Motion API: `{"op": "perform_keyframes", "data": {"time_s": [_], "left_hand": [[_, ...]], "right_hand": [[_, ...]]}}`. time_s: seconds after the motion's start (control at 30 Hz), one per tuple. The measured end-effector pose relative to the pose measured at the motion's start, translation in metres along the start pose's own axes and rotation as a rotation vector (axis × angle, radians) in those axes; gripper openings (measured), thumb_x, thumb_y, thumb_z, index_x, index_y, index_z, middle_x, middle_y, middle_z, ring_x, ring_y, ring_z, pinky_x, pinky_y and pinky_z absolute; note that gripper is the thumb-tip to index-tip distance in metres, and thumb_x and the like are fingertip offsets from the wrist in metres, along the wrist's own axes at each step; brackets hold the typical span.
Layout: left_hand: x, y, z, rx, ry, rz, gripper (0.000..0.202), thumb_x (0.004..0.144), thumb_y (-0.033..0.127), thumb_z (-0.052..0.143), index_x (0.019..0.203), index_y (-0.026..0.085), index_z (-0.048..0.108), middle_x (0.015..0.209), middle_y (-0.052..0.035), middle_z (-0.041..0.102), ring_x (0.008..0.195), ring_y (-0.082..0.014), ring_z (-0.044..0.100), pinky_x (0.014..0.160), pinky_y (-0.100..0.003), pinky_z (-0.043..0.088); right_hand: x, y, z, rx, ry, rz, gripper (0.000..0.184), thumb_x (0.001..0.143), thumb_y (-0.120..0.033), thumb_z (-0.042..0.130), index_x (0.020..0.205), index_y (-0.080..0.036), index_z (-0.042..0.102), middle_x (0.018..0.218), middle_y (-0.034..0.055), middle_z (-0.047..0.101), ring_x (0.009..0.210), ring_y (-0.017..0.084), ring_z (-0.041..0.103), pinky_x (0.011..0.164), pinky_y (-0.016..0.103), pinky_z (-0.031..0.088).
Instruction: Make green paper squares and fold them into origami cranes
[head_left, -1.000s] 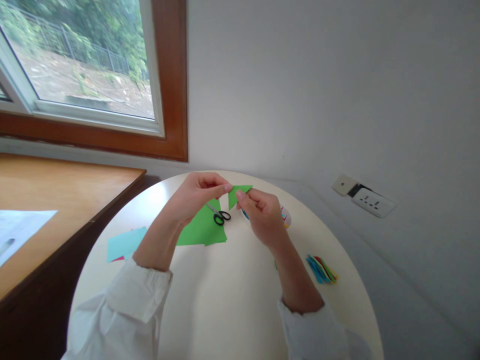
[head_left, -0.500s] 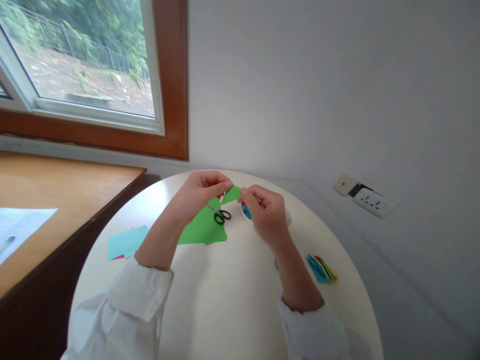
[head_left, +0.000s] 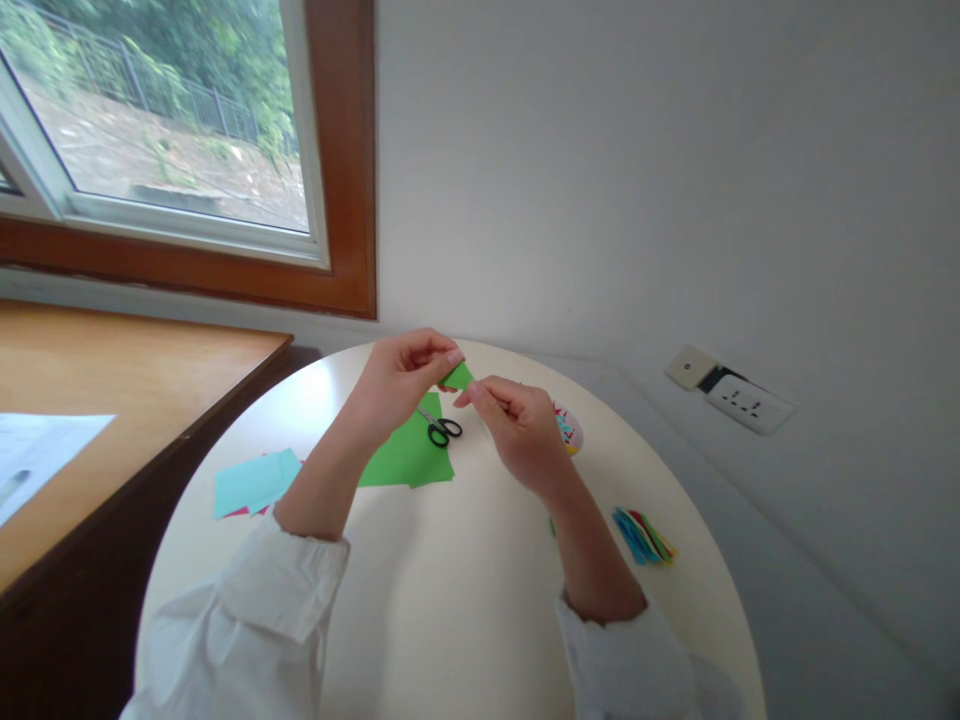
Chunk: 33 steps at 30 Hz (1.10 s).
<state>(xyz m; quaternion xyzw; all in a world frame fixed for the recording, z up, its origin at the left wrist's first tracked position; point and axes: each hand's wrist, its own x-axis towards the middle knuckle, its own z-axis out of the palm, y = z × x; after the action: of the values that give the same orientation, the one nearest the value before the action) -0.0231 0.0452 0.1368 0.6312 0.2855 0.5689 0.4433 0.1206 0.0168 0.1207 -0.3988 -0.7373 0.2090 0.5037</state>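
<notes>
A small piece of green paper [head_left: 457, 377] is pinched between both my hands above the round table. My left hand [head_left: 405, 380] grips its upper left side between thumb and fingers. The thumb and forefinger of my right hand [head_left: 517, 420] close on its lower right corner. Below lie larger green paper sheets [head_left: 409, 455], partly covered by my left hand and forearm. Scissors with black handles [head_left: 444, 432] rest on the sheets' right edge, blades pointing away to the upper left.
Light blue paper [head_left: 255, 482] lies over pink paper at the left of the white round table [head_left: 450, 620]. A bundle of coloured strips [head_left: 645, 537] sits at the right. Behind my right hand shows a round white item with coloured bits [head_left: 568, 428]. A wooden desk [head_left: 135, 350] stands left.
Both hands have shifted, the right one to the left and slightly down. The green piece between them now looks smaller, and more of the round white item is uncovered.
</notes>
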Motion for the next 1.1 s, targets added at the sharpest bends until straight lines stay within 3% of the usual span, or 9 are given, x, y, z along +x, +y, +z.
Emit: {"op": "perform_keyframes", "data": {"time_s": [0.43, 0.67, 0.87, 1.03, 1.1], "left_hand": [[0.001, -0.005, -0.003, 0.094, 0.059, 0.027, 0.021, 0.069, 0.034, 0.068, 0.073, 0.015, 0.064, 0.049, 0.0047, 0.049, 0.044, -0.0071, 0.046, 0.043, -0.02, 0.033], [0.0, -0.002, -0.009, 0.125, 0.006, 0.098, 0.023, 0.074, 0.034, 0.066, 0.088, 0.016, 0.065, 0.053, 0.0036, 0.054, 0.054, -0.0101, 0.054, 0.054, -0.021, 0.043], [0.001, -0.002, -0.006, 0.154, 0.022, 0.148, 0.024, 0.071, 0.035, 0.069, 0.084, 0.016, 0.064, 0.053, 0.003, 0.056, 0.055, -0.0123, 0.059, 0.055, -0.023, 0.047], [0.001, -0.002, -0.004, 0.158, 0.019, 0.147, 0.017, 0.073, 0.032, 0.067, 0.08, 0.016, 0.063, 0.052, 0.0029, 0.055, 0.055, -0.0119, 0.059, 0.052, -0.021, 0.046], [0.001, -0.002, -0.004, 0.14, 0.017, 0.14, 0.016, 0.073, 0.031, 0.067, 0.079, 0.016, 0.062, 0.053, 0.0026, 0.056, 0.054, -0.0114, 0.058, 0.052, -0.021, 0.046]], "right_hand": [[0.002, -0.001, 0.0, 0.077, -0.012, 0.037, 0.03, 0.085, -0.035, 0.047, 0.065, -0.017, 0.062, 0.046, -0.0073, 0.032, 0.043, 0.008, 0.025, 0.045, 0.025, 0.019], [0.002, 0.001, 0.0, 0.084, 0.132, 0.082, 0.032, 0.083, -0.039, 0.049, 0.061, -0.017, 0.06, 0.046, -0.0062, 0.033, 0.044, 0.008, 0.028, 0.044, 0.025, 0.02], [0.005, 0.007, 0.0, 0.061, 0.226, 0.065, 0.035, 0.083, -0.042, 0.049, 0.059, -0.018, 0.057, 0.046, -0.0062, 0.033, 0.045, 0.008, 0.031, 0.045, 0.024, 0.024], [0.006, 0.009, -0.001, 0.267, 0.278, 0.04, 0.019, 0.078, -0.038, 0.058, 0.085, -0.021, 0.054, 0.054, -0.0079, 0.042, 0.048, 0.008, 0.043, 0.046, 0.021, 0.034], [0.005, 0.009, -0.002, 0.341, 0.23, 0.011, 0.027, 0.074, -0.032, 0.064, 0.097, -0.024, 0.053, 0.068, -0.0055, 0.05, 0.06, 0.009, 0.053, 0.055, 0.023, 0.043]]}}
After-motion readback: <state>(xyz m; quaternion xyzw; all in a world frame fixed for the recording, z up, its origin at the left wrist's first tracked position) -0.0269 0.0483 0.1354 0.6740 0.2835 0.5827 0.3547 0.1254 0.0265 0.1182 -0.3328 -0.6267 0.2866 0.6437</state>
